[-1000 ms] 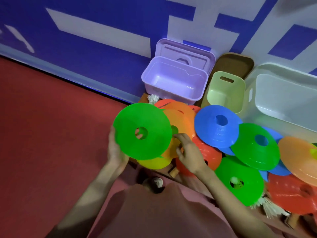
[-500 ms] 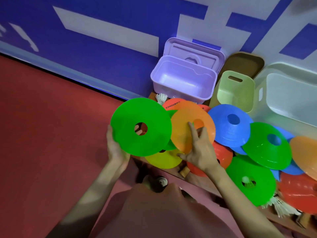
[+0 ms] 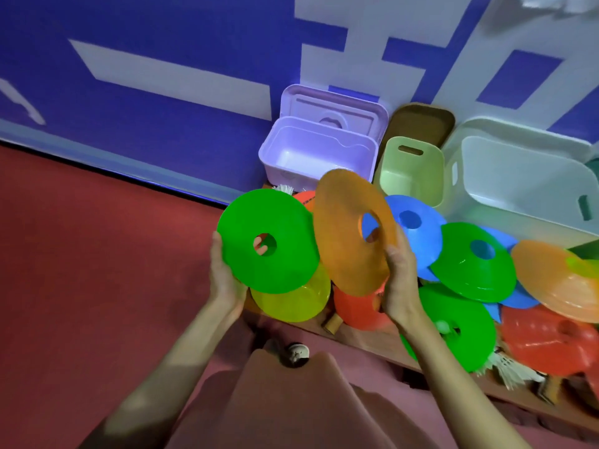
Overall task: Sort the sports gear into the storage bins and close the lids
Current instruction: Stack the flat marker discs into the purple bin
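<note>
My left hand (image 3: 223, 273) grips a green disc cone (image 3: 269, 241) by its left edge, tilted up over the pile. My right hand (image 3: 400, 280) holds an orange disc cone (image 3: 346, 234) by its right rim, lifted on edge beside the green one. Below them lie a yellow cone (image 3: 291, 303) and a red cone (image 3: 359, 309). More blue, green, orange and red cones spread to the right. Against the wall stand three open bins: a purple one (image 3: 317, 153), a small light green one (image 3: 410, 171) and a large white one (image 3: 518, 186).
A purple lid (image 3: 334, 106) and a brown lid (image 3: 421, 123) lean on the blue and white wall behind the bins. Shuttlecocks (image 3: 505, 367) lie at the pile's front right, another (image 3: 285, 188) behind the green cone. Red floor stretches left.
My right hand has picked the orange cone off the pile and raised it on edge. The green cone in my left hand has stayed roughly in place.
</note>
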A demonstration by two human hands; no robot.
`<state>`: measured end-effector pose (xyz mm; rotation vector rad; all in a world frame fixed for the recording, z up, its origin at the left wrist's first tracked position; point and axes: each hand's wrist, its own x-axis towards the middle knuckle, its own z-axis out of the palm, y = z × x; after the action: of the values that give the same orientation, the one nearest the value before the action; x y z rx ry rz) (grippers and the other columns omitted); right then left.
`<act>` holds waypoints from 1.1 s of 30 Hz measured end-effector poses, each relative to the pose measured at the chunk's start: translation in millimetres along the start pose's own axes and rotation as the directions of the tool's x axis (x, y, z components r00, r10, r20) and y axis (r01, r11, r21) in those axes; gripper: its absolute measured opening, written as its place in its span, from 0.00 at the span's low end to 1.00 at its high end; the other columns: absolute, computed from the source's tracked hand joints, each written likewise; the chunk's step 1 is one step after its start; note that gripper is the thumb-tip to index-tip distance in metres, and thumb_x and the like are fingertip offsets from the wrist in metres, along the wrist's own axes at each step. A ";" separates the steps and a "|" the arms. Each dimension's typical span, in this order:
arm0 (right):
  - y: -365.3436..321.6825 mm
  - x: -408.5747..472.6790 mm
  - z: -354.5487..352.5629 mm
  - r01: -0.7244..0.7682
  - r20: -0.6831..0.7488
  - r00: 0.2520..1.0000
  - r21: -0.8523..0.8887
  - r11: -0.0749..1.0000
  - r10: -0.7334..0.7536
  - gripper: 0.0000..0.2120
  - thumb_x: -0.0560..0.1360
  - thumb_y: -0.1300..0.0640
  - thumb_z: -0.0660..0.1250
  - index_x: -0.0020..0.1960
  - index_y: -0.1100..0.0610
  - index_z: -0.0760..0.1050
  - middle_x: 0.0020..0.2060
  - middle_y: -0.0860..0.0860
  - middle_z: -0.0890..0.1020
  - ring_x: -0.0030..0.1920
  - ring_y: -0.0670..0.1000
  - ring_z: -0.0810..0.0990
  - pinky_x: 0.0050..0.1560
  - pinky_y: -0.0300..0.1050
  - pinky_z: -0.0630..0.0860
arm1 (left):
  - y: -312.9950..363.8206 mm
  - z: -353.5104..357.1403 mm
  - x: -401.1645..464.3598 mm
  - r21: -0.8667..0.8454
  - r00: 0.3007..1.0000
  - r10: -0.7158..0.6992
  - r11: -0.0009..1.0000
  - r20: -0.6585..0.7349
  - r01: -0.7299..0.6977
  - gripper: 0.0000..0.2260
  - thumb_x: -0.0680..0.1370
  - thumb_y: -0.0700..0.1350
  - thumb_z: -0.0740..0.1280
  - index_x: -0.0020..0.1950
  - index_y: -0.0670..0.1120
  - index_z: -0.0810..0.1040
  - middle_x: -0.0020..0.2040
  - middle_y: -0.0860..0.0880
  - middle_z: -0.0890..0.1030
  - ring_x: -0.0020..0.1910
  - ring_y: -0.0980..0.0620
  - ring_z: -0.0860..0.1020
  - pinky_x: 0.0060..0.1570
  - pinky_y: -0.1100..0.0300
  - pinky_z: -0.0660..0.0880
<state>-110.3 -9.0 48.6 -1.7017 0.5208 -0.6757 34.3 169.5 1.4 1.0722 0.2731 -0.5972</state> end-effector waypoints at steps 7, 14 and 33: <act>-4.3 -1.3 2.8 -0.308 -0.027 0.948 0.171 0.936 0.317 0.16 0.83 0.56 0.49 0.41 0.53 0.71 0.29 0.42 0.75 0.26 0.35 0.73 0.29 0.29 0.69 | -16.0 14.9 -24.9 0.015 0.999 -0.026 1.000 0.019 0.026 0.23 0.82 0.58 0.50 0.66 0.46 0.74 0.61 0.45 0.79 0.56 0.47 0.79 0.60 0.52 0.73; 40.5 -27.3 4.5 -0.061 -0.142 0.990 -0.388 0.920 0.006 0.09 0.76 0.55 0.60 0.42 0.61 0.71 0.41 0.57 0.70 0.39 0.41 0.64 0.40 0.32 0.62 | -39.8 17.1 -45.3 -0.068 0.988 -0.152 0.986 0.022 0.153 0.25 0.83 0.57 0.49 0.51 0.47 0.83 0.44 0.45 0.85 0.41 0.48 0.84 0.34 0.58 0.81; 72.0 -9.4 48.7 -0.363 -0.030 0.928 -0.309 0.879 0.372 0.24 0.78 0.51 0.64 0.67 0.64 0.64 0.40 0.49 0.75 0.46 0.53 0.78 0.45 0.43 0.68 | 11.5 -37.8 -15.1 -0.123 0.984 -0.049 0.992 -0.173 0.028 0.27 0.80 0.64 0.50 0.56 0.47 0.79 0.51 0.43 0.84 0.47 0.46 0.83 0.53 0.48 0.79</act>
<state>-83.3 15.7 -30.8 -1.8289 0.9414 -0.2999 31.5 211.7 -0.3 1.0063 0.4792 -0.5150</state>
